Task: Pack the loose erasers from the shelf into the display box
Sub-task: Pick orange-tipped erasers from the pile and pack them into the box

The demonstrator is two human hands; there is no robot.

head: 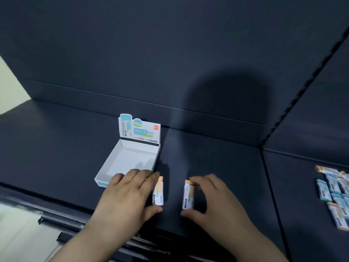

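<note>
A white display box [111, 163] with an upright printed back flap [140, 129] stands on the dark shelf; I see nothing inside it. Just right of its front corner, my left hand [128, 195] pinches a white and orange eraser [158, 193] lengthwise between fingertips and thumb. My right hand [211, 197] pinches a second white and orange eraser [188, 195] the same way, a short gap to the right. Both erasers are low over the shelf; contact with it is unclear.
A pile of several loose erasers [334, 191], some blue and some orange, lies on the neighbouring shelf section at the far right. A seam [272, 186] divides the two sections. The shelf front edge [56, 208] runs below my wrists, with metal rails beneath.
</note>
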